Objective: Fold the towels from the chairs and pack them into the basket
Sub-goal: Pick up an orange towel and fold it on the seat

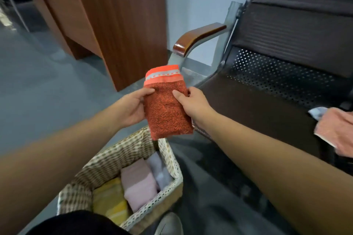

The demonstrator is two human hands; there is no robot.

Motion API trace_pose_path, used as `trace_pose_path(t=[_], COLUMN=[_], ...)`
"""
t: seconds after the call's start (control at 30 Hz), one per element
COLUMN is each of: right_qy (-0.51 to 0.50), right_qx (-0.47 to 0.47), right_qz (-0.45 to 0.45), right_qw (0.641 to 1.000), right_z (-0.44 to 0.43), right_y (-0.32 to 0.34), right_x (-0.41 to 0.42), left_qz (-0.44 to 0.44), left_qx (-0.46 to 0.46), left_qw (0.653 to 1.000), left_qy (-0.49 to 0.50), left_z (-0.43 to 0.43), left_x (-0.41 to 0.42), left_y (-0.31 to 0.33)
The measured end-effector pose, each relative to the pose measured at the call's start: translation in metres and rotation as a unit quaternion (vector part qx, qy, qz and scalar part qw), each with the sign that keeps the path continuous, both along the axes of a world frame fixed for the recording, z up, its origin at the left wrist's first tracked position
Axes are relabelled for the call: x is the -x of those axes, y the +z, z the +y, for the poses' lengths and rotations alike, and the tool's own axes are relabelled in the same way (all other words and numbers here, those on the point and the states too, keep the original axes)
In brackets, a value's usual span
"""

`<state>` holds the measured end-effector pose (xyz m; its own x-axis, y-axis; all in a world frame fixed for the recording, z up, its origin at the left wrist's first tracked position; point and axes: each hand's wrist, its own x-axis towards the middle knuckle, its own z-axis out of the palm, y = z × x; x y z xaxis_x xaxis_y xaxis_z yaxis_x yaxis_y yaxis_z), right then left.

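A folded orange towel (168, 112) is held in the air between both hands, above the far corner of the basket (107, 160) and just in front of the chair (257, 105). The towel's left edge is pinched by the left hand (131, 107): the thumb is laid across the top face, and the fingers are tucked beneath, out of sight. The right edge is gripped by the right hand (193, 105) in the same way, with the thumb pressed flat on the upper face and the fingers curled round the edge below. A brighter orange band with a pale stripe is seen at the towel's far end.

The basket is set on the floor (38, 91), near the chair. Three folded towels are packed inside it side by side: a yellow towel (110, 200), a pink towel (137, 185) and a pale lilac towel (160, 171). On the dark seat, well to the right, an unfolded salmon towel (338, 131) is left lying. A wooden cabinet (114, 15) is seen behind.
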<state>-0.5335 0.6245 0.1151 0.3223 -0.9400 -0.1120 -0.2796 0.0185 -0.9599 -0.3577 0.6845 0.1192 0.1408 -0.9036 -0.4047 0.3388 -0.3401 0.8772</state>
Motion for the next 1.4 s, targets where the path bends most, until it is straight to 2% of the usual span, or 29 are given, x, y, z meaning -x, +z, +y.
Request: trace_pose_path(t=[0.13,0.33,0.43,0.57,0.67,0.73,0.8,0.87,1.0,1.07,1.13,1.17,1.23,1.27,1.3,1.33,1.4], right_qy=[0.049,0.117,0.167,0.271,0.327,0.325,0.322,0.35,0.424,0.446,0.443,0.452,0.502,0.533,0.56,0.581,0.601], right_qx=[-0.045,-0.152,-0.194,-0.201,-0.181,-0.191,-0.19,-0.17,-0.079,0.02,0.129,0.156,0.121,0.083,0.052,0.036,0.033], right_qz=[0.038,0.08,0.132,0.213,0.238,0.218,0.219,0.264,0.327,0.343,0.384,0.427,0.525,0.557,0.567,0.56,0.535], right_qw=[0.997,0.978,0.958,0.917,0.897,0.9,0.901,0.882,0.841,0.826,0.8,0.767,0.676,0.632,0.602,0.59,0.593], right_z=[0.022,0.065,0.087,0.114,0.134,0.146,0.156,0.162,0.156,0.145,0.132,0.124,0.111,0.108,0.107,0.108,0.11], right_y=[-0.044,-0.128,-0.171,-0.213,-0.228,-0.24,-0.257,-0.271,-0.293,-0.293,-0.288,-0.286,-0.29,-0.293,-0.297,-0.3,-0.303], right_x=[-0.039,-0.089,-0.108,-0.128,-0.145,-0.158,-0.171,-0.179,-0.178,-0.175,-0.173,-0.17,-0.164,-0.161,-0.159,-0.158,-0.158], left_qz=[-0.058,0.015,0.017,0.016,-0.026,-0.125,-0.28,-0.39,-0.442,-0.53,-0.618,-0.627,-0.599,-0.581,-0.567,-0.561,-0.569], left_qx=[-0.058,-0.11,-0.137,-0.223,-0.274,-0.296,-0.345,-0.386,-0.359,-0.325,-0.287,-0.295,-0.345,-0.366,-0.38,-0.389,-0.398], left_qw=[0.997,0.99,0.983,0.959,0.938,0.921,0.879,0.826,0.812,0.781,0.726,0.698,0.643,0.632,0.63,0.626,0.609], left_qy=[0.013,0.085,0.124,0.174,0.212,0.222,0.175,0.13,0.13,0.051,-0.092,-0.182,-0.328,-0.36,-0.371,-0.376,-0.383], left_z=[0.037,0.099,0.133,0.179,0.198,0.201,0.202,0.206,0.204,0.199,0.196,0.197,0.2,0.199,0.198,0.195,0.188], left_x=[-0.05,-0.075,-0.081,-0.087,-0.097,-0.11,-0.124,-0.128,-0.107,-0.1,-0.098,-0.1,-0.107,-0.109,-0.112,-0.114,-0.116], left_y=[-0.055,-0.151,-0.19,-0.241,-0.266,-0.279,-0.293,-0.307,-0.301,-0.295,-0.291,-0.292,-0.304,-0.31,-0.317,-0.322,-0.333])
